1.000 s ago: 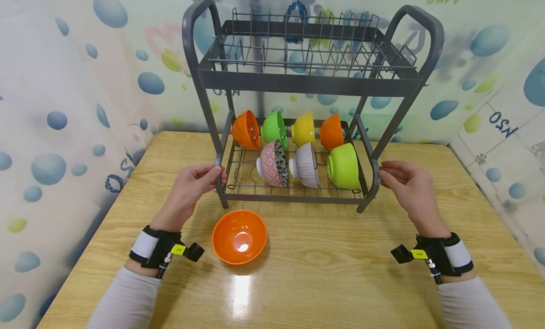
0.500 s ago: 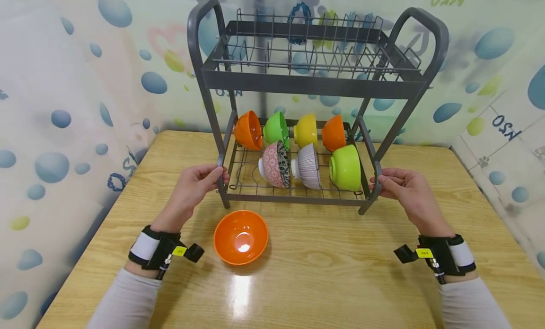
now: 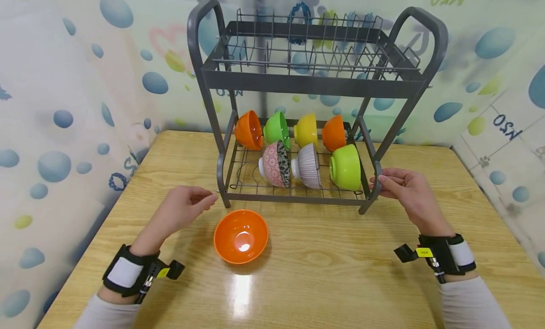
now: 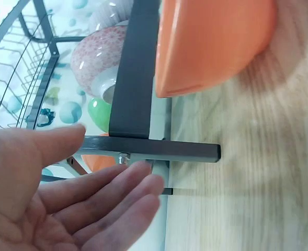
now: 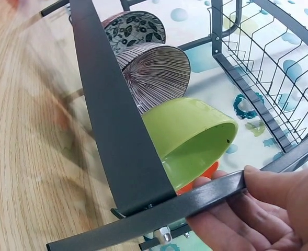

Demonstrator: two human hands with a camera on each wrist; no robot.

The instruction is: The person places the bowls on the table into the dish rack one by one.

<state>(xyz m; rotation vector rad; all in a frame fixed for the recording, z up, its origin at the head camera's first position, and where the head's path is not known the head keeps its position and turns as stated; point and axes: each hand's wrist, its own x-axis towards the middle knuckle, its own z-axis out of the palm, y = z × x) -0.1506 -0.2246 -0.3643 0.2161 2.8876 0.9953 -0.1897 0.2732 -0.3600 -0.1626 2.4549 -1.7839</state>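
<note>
A dark grey two-tier dish rack (image 3: 315, 84) stands on the table. My right hand (image 3: 406, 192) pinches the rack's right side tube; in the right wrist view the thumb is on top of the tube (image 5: 211, 196) and the fingers pass beneath. My left hand (image 3: 180, 211) is off the rack, just outside its front left leg, fingers loosely extended with nothing held. An orange bowl (image 3: 241, 237) sits upright in front of the rack, right of my left hand. On the lower tier, a pink floral bowl (image 3: 272, 164), a striped bowl (image 3: 307, 167) and a lime green bowl (image 3: 345, 168) lean on their sides in front.
Behind them on the lower tier lean orange (image 3: 248, 130), green (image 3: 276, 129) and yellow (image 3: 305, 131) bowls and another orange bowl (image 3: 333, 134). The wire upper tier (image 3: 306, 50) holds no dishes. A patterned backdrop (image 3: 85, 83) stands behind the wooden table (image 3: 340, 272).
My right hand has closed onto the right side tube. My left hand has let go of the left side tube and moved down and left. The rack shifted slightly right in view.
</note>
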